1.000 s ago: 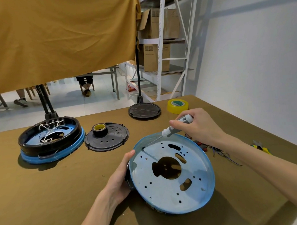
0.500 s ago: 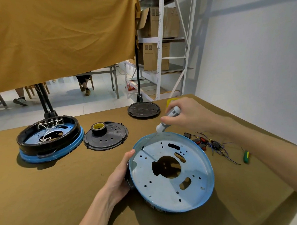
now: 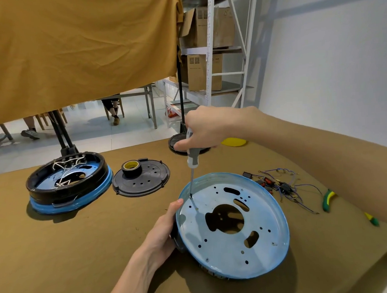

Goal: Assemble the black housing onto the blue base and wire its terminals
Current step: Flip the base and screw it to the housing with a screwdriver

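A table covered in olive-brown cloth (image 3: 60,249) fills the lower view, its far edge giving onto a pale tiled floor (image 3: 122,135). A mustard-yellow fabric sheet (image 3: 79,47) hangs across the upper left; below its hem show chair legs and the feet of seated people. To the right stands a white metal shelving rack (image 3: 209,58) loaded with brown cardboard boxes (image 3: 204,71), against a plain white wall (image 3: 328,65).

Near the front, the round blue metal base plate (image 3: 232,226) — pierced with holes and a large central cutout — lies tilted on a black part that peeks out beneath its left rim. The left hand (image 3: 163,233) curls round that left edge, thumb up on the rim. The right hand (image 3: 206,129) is wrapped round the grey-and-white handle of a screwdriver (image 3: 191,159), held upright with its tip set at a hole near the plate's left rim.

At the far left sits a finished black ring housing on a blue base (image 3: 68,183), white wires inside. Just beside it lies a flat black perforated disc (image 3: 142,177) carrying a roll of black tape with a yellow core (image 3: 132,168). Farther back are another black disc (image 3: 177,143) and a yellow tape roll (image 3: 234,142), both partly hidden by the right hand. Right of the plate lies a tangle of blue wires with small black and red parts (image 3: 281,187), then green-and-yellow-handled pliers (image 3: 328,199).
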{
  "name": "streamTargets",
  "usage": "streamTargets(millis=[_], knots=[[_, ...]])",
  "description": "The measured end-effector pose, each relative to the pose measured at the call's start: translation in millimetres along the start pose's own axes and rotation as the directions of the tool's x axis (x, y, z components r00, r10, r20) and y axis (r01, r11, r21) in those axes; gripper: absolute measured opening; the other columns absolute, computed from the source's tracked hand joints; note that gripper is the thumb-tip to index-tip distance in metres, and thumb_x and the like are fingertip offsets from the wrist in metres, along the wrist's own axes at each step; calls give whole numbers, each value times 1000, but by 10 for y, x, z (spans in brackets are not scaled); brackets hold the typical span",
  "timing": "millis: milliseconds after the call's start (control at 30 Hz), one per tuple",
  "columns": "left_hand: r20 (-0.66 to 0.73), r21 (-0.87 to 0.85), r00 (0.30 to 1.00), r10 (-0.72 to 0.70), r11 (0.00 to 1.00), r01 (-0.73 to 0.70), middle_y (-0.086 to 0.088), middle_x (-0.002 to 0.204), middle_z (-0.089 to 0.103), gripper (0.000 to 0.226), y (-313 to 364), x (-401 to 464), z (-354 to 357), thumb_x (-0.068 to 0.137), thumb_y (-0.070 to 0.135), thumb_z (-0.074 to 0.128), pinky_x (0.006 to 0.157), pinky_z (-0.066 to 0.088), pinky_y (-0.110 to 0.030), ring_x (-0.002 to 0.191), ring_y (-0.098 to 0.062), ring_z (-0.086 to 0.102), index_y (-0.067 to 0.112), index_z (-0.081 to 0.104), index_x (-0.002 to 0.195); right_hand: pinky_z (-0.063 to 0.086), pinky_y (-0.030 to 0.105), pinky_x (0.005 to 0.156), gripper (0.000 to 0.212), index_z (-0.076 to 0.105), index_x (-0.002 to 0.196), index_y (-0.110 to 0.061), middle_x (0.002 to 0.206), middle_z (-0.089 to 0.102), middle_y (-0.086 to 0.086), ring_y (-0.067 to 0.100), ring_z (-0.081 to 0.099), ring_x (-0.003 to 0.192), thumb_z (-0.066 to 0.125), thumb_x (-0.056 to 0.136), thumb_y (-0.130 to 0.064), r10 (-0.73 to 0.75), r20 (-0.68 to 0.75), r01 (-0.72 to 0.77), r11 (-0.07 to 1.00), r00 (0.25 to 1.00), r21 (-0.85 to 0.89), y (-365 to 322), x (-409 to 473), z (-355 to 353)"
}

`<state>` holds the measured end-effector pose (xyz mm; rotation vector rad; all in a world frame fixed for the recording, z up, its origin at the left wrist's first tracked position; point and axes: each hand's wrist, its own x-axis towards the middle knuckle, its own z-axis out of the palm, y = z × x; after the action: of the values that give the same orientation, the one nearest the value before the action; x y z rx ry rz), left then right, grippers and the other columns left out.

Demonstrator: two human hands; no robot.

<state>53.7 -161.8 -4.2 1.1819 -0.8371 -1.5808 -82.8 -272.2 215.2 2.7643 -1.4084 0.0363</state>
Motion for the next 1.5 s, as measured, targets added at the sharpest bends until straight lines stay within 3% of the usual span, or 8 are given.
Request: streamTargets(millis=[100, 267, 400, 633, 767, 933, 1100, 1500], knots=[[7, 6, 1000, 6, 1000, -6, -8, 113, 78, 50, 1, -3, 10, 72, 70, 66, 85, 57, -38, 101, -24, 75, 31, 82, 100, 48, 19, 40, 32, 66, 103, -9, 73, 76, 10, 16, 69, 51, 66, 95, -40, -29, 111, 7, 982, 993, 191, -3, -11, -43], [14, 19, 1000, 6, 1000, -7, -9, 111, 78, 49, -4, 15, 5, 73, 70, 65, 84, 58, -38, 97, -23, 76, 31, 82, 98, 51, 22, 41, 43, 63, 105, -9, 71, 75, 8, 20, 71, 54, 57, 100, -51, 0, 104, -12, 994, 995, 107, -8, -84, 8], [6, 39, 1000, 8, 999, -8, -9, 110, 78, 52, -15, 27, -4, 73, 72, 63, 82, 56, -37, 96, -23, 75, 31, 82, 99, 51, 24, 42, 25, 55, 114, -10, 78, 74, 8, 15, 70, 51, 63, 98, -27, -35, 170, 0, 979, 985, 202, 16, -119, -23], [3, 57, 1000, 17, 998, -17, -8, 111, 78, 52, -14, 42, -7, 73, 73, 63, 88, 57, -39, 99, -23, 76, 32, 81, 101, 53, 25, 44, 40, 45, 124, -8, 89, 74, 16, 22, 73, 61, 68, 95, -21, -3, 240, -57, 968, 971, 245, 3, -105, -60], [4, 72, 1000, 1, 997, -2, -9, 111, 78, 53, -9, 44, -20, 75, 73, 62, 84, 57, -37, 97, -24, 76, 31, 81, 100, 48, 22, 40, 37, 60, 107, 0, 69, 75, 13, 18, 65, 42, 49, 106, -35, 45, 136, -59, 992, 990, 107, -19, -75, 77], [1, 43, 1000, -1, 999, 1, -10, 111, 78, 50, -17, 68, -20, 76, 69, 64, 87, 57, -39, 96, -24, 76, 29, 82, 99, 51, 21, 44, 34, 56, 120, 1, 87, 74, 16, 19, 70, 56, 68, 94, -17, 8, 247, -68, 970, 969, 235, 47, -80, -23], [-29, -30, 1000, -9, 1000, 8, -13, 109, 78, 50, -36, 94, -5, 69, 69, 70, 88, 56, -43, 95, -27, 75, 26, 83, 93, 50, 21, 41, 36, 56, 111, -3, 70, 76, 10, 15, 68, 46, 61, 101, -37, 46, 171, -80, 977, 984, 196, 84, -55, 90], [-84, -80, 996, -14, 997, 7, -10, 90, 78, 47, -59, 87, 30, 72, 67, 70, 51, 53, -28, 71, -20, 74, 24, 84, 81, 53, 24, 45, 38, 52, 121, 0, 83, 74, 15, 19, 72, 56, 70, 93, -20, 17, 240, -84, 959, 971, 271, 112, -116, 65]])
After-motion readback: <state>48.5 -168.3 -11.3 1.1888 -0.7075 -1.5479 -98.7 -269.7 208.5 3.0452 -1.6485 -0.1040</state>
